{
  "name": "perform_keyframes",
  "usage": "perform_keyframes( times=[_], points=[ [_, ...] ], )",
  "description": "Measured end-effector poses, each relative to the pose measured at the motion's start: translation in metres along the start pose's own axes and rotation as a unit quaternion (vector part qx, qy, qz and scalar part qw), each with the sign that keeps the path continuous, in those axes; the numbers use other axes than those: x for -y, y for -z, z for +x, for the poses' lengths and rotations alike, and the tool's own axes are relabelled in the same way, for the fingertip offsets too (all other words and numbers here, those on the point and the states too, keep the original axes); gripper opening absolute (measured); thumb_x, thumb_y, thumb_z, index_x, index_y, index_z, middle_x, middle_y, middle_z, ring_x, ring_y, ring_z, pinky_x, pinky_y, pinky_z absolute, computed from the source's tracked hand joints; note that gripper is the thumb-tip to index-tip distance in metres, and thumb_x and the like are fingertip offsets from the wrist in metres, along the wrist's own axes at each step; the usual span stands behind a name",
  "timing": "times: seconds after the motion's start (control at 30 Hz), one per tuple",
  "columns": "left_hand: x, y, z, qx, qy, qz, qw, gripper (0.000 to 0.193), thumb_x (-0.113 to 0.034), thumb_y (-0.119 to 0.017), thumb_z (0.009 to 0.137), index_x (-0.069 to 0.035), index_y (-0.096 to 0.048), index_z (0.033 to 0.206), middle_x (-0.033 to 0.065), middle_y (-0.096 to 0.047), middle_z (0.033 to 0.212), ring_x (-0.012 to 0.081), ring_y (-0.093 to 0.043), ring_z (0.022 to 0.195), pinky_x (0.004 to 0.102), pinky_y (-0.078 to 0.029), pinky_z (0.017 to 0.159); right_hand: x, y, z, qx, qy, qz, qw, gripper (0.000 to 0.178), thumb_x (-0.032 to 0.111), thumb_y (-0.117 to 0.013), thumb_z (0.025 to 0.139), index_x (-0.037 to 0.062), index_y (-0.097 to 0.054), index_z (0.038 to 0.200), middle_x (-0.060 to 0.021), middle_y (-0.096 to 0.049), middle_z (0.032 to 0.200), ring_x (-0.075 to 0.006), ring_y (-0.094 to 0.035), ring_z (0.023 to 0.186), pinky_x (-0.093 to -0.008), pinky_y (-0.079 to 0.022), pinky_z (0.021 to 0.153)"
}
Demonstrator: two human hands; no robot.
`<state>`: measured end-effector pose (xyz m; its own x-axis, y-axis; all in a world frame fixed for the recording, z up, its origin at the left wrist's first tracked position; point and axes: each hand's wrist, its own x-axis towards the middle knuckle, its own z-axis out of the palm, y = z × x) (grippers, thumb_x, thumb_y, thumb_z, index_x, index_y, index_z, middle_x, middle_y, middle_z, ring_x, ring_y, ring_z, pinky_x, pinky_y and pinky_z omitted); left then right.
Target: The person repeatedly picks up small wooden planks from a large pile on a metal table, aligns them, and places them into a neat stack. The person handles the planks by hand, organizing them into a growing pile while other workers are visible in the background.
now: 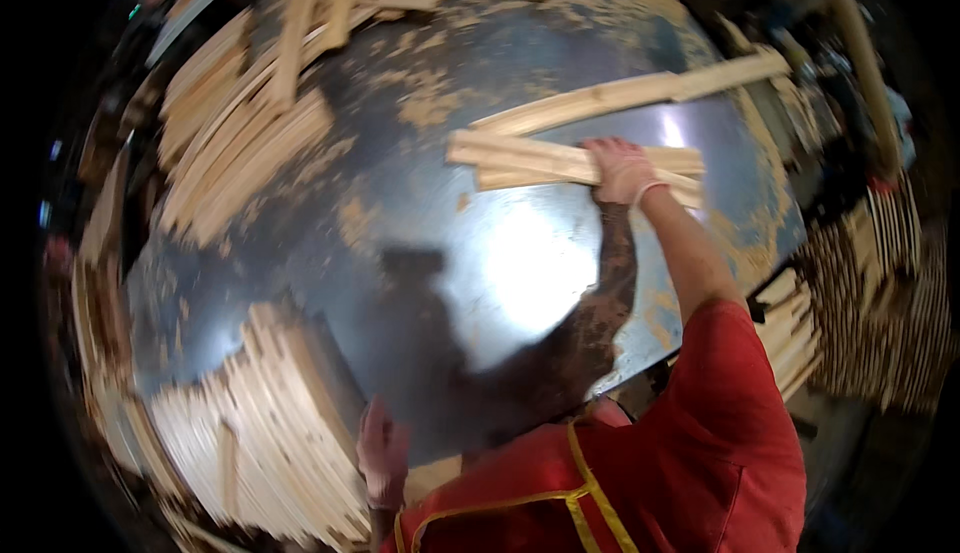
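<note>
Your right hand [622,170] is closed over the board [525,157], right of the frame's upper middle. Its long axis runs nearly crosswise, sloping down to the right; the longer part juts left of your grip. Your left hand [382,453] is near the stack [270,423], lower left; I cannot tell whether it holds anything.
</note>
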<state>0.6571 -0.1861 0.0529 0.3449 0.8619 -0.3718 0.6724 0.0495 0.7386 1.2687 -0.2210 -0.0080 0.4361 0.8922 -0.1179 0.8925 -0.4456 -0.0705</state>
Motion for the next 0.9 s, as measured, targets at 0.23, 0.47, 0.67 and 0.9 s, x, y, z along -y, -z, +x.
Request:
perform_keyframes(
  times=[0.23, 0.47, 0.67, 0.9],
  points=[
    [0.072, 0.044, -0.087, -0.181, 0.039, -0.022, 0.982, 0.07, -0.012, -0.075, 0.094, -0.003, -0.047, 0.158, 0.0287, -0.054, 0.152, 0.0421, -0.048, 0.148, 0.0459, -0.042, 0.119, 0.096, 0.03, -0.022, 0.159, 0.105, 0.176, 0.966, 0.095, 0.018, -0.075, 0.078, 0.0105, -0.036, 0.164, -0.0207, -0.065, 0.142, -0.0382, -0.063, 0.13, -0.0416, -0.053, 0.106],
    [0.201, 0.079, -0.208, -0.524, 0.266, 0.125, 0.8, 0.072, -0.031, -0.078, 0.094, -0.001, -0.051, 0.153, 0.0285, -0.049, 0.157, 0.0428, -0.048, 0.144, 0.0462, -0.039, 0.121, 0.323, -0.038, -0.143, 0.237, -0.051, 0.632, 0.736, 0.089, 0.021, -0.072, 0.1, 0.01, -0.02, 0.172, -0.0126, -0.064, 0.133, -0.0221, -0.063, 0.113, -0.0349, -0.054, 0.103],
    [0.365, 0.123, -0.262, -0.597, 0.322, -0.31, 0.666, 0.083, -0.041, -0.077, 0.094, 0.0, -0.045, 0.158, 0.0189, -0.053, 0.153, 0.0321, -0.053, 0.136, 0.0425, -0.044, 0.107, 0.498, -0.069, -0.206, 0.407, 0.085, 0.539, 0.733, 0.068, 0.042, -0.072, 0.1, 0.001, -0.052, 0.151, -0.0039, -0.064, 0.099, -0.0142, -0.057, 0.084, -0.0288, -0.05, 0.077],
    [0.32, 0.084, -0.26, -0.484, 0.23, -0.481, 0.694, 0.031, -0.031, -0.073, 0.099, -0.009, -0.058, 0.114, 0.0044, -0.059, 0.099, 0.0183, -0.057, 0.089, 0.0357, -0.05, 0.081, 0.506, -0.095, -0.199, 0.258, 0.042, 0.59, 0.764, 0.089, 0.045, -0.075, 0.099, -0.0039, -0.036, 0.162, -0.0176, -0.057, 0.148, -0.0264, -0.054, 0.133, -0.0336, -0.043, 0.111]
  ],
)
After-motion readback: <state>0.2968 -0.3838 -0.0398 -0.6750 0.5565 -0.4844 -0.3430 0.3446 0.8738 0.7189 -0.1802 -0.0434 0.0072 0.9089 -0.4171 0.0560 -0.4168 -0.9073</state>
